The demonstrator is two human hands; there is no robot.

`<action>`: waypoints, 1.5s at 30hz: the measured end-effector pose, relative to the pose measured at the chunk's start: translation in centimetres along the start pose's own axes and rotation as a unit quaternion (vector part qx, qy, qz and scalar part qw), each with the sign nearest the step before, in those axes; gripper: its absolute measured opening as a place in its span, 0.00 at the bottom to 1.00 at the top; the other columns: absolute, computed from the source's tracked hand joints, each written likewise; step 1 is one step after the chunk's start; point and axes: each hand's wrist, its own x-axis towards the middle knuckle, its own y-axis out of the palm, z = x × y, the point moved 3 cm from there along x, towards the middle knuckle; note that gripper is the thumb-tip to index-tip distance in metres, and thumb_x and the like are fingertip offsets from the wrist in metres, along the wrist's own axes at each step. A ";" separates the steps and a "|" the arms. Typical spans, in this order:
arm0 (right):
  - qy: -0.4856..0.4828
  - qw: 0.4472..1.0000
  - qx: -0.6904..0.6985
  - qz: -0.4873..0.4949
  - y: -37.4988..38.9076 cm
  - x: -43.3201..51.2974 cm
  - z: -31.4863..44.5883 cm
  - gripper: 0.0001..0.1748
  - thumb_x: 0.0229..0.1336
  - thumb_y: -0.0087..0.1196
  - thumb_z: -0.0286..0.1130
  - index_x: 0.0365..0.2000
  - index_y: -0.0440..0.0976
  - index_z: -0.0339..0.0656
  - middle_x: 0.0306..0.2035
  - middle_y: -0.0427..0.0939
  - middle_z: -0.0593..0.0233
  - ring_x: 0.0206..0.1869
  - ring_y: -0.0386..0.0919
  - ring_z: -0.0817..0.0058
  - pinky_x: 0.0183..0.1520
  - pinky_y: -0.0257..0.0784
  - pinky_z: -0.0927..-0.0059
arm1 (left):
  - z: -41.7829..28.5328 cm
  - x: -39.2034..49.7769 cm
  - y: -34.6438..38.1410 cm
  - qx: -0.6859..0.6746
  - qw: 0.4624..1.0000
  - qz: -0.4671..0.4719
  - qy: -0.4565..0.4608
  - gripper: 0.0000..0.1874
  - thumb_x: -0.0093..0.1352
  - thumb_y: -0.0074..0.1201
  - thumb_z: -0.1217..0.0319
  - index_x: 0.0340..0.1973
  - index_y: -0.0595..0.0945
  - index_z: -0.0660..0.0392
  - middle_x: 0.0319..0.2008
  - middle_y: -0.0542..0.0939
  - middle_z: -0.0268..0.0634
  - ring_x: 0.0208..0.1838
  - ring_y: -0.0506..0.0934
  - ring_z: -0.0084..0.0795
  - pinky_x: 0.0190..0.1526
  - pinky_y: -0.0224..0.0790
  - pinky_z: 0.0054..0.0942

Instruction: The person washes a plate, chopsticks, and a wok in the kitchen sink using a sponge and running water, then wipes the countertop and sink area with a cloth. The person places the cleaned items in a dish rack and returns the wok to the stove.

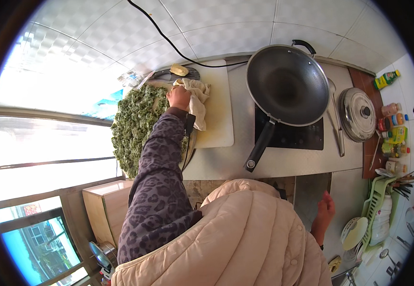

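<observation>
My left hand [179, 97] reaches forward and grips a crumpled beige cloth [198, 96] on the left part of a white cutting board [219, 107]. Left of it lies a broad heap of chopped, pale-coated leafy greens [132, 125]. Behind the hand, a knife [161, 74] with a black handle and a yellowish vegetable piece [179, 70] rest near the board's back edge. My right hand [325, 207] hangs low at the right, beside the counter's front edge, its fingers bent and touching nothing visible; whether it holds anything cannot be told.
A black wok [287, 85] stands on a black cooktop [300, 137], its long handle towards me. Right of it are metal utensils [335, 121], a steel lid [357, 114] and several bottles and jars. A green dish rack [371, 207] stands at the far right. A black cable crosses the wall.
</observation>
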 end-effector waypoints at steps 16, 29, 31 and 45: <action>0.027 0.998 -0.020 -0.048 -3.4 -6.3 -6.0 0.19 0.57 0.48 0.28 0.49 0.71 0.31 0.43 0.75 0.68 0.43 0.70 0.81 0.47 0.64 0.79 | -3.1 -1.9 0.6 0.075 0.994 -0.017 0.075 0.09 0.59 0.53 0.63 0.31 0.80 0.53 0.36 0.81 0.43 0.44 0.78 0.44 0.44 0.68 0.42; 0.080 0.997 -0.020 0.009 -0.3 -5.6 -4.4 0.20 0.59 0.45 0.30 0.51 0.70 0.33 0.49 0.74 0.64 0.49 0.70 0.78 0.51 0.64 0.77 | -5.6 1.8 -5.7 -0.249 0.946 -0.192 0.081 0.10 0.55 0.49 0.72 0.29 0.80 0.64 0.26 0.78 0.56 0.36 0.77 0.56 0.37 0.70 0.43; 0.096 0.995 -0.037 0.014 0.1 -5.2 -4.3 0.20 0.60 0.45 0.30 0.51 0.70 0.33 0.50 0.74 0.64 0.51 0.70 0.77 0.52 0.64 0.77 | -5.1 2.7 -7.6 -0.332 0.923 -0.185 0.063 0.09 0.55 0.50 0.74 0.29 0.81 0.65 0.25 0.79 0.55 0.34 0.78 0.53 0.34 0.70 0.39; 0.017 0.997 0.074 -0.015 1.3 -4.8 -1.0 0.19 0.63 0.45 0.33 0.51 0.70 0.34 0.52 0.73 0.64 0.52 0.70 0.77 0.54 0.63 0.74 | -16.2 -8.7 -25.4 -0.804 0.560 0.031 0.196 0.12 0.70 0.44 0.72 0.45 0.76 0.67 0.38 0.80 0.42 0.37 0.79 0.30 0.38 0.73 0.24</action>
